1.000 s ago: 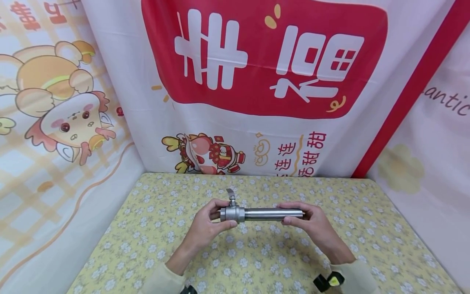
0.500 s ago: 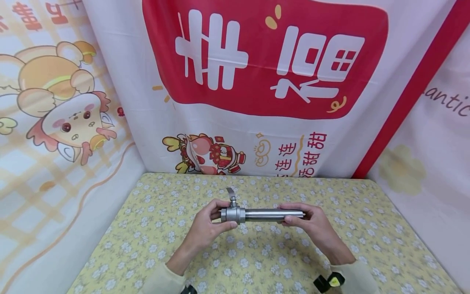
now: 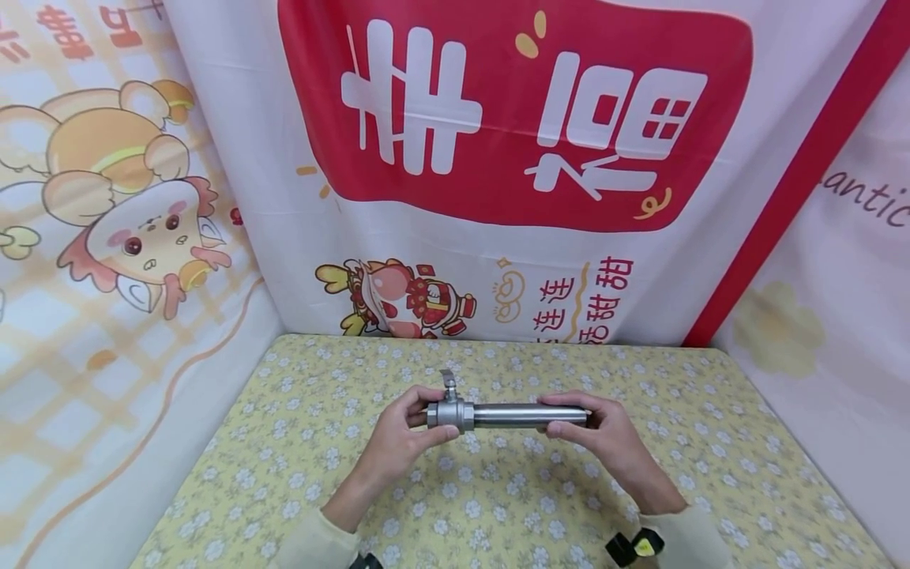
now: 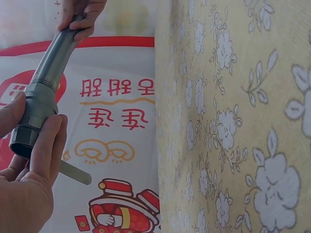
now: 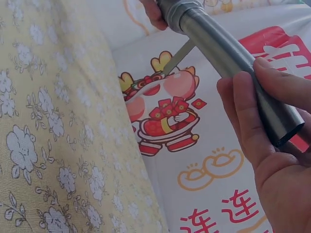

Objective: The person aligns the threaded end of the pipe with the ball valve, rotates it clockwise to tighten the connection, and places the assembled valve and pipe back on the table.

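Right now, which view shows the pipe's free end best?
The right wrist view. The pipe's free end appears large there, its rim visible in the right hand. In the head view it is small, within that hand's grasp; in the left wrist view, that hand mostly hides it.

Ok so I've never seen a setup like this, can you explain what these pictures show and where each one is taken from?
There's no machine here, just a person working bare-handed. The wide picture is taken from the head, looking forward and down; the other two are taken from the wrists, so the room looks turned.

The left hand grips a metal valve with a small lever. The right hand holds the far end of a metal pipe, whose other end meets the valve. Both pieces seem to be held above a flower-patterned tabletop, with a red-and-white printed backdrop behind.
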Motion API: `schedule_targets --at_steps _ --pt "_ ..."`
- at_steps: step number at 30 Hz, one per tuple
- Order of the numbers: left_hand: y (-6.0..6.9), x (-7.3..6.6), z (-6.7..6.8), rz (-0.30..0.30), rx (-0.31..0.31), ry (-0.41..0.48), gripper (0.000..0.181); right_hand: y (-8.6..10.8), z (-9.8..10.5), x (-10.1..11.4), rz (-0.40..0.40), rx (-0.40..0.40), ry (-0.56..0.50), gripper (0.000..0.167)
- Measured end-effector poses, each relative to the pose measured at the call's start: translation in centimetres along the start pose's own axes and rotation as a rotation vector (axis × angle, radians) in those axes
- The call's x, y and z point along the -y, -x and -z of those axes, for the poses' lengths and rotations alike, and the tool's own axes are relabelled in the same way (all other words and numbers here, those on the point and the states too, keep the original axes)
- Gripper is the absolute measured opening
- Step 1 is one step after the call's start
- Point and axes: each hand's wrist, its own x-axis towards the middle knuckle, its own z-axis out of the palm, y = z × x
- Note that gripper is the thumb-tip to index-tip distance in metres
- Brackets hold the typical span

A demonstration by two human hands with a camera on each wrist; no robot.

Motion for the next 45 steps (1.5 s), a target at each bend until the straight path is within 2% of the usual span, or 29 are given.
schedule_targets --at_steps 2,9,13,20,25,36,40,45 --pt "0.04 0.03 0.01 -0.001 0.001 0.002 0.056 0.01 -0.02 0.02 0.001 -0.003 0.011 0.047" --pt "0.23 0.16 -0.05 -0.017 -0.012 -0.007 0.055 -0.27 -0.32 0.36 -0.080 0.002 -0.147 0.045" --pt "0.20 0.17 -0.04 -0.031 -0.001 -0.015 0.055 -0.19 -0.29 0.54 -0.103 0.001 -0.172 0.044" --pt "-0.02 0.19 -0.10 -0.011 0.024 -0.011 0.058 0.15 -0.19 0.24 -0.042 0.004 -0.140 0.042" --pt "-0.07 0.23 0.07 -0.017 0.021 -0.012 0.057 0.16 -0.19 -0.01 0.002 0.015 -0.096 0.046" --pt "-0.05 0.15 0.45 -0.019 0.026 -0.011 0.059 -0.18 -0.40 0.28 -0.034 0.006 -0.108 0.052" --pt "-0.02 0.00 0.58 -0.006 0.035 -0.010 0.062 0.00 -0.45 0.37 0.020 0.019 -0.092 0.048" --pt "0.06 -0.19 0.73 0.024 0.032 -0.058 0.068 0.29 -0.44 0.31 0.094 0.008 -0.046 0.041"
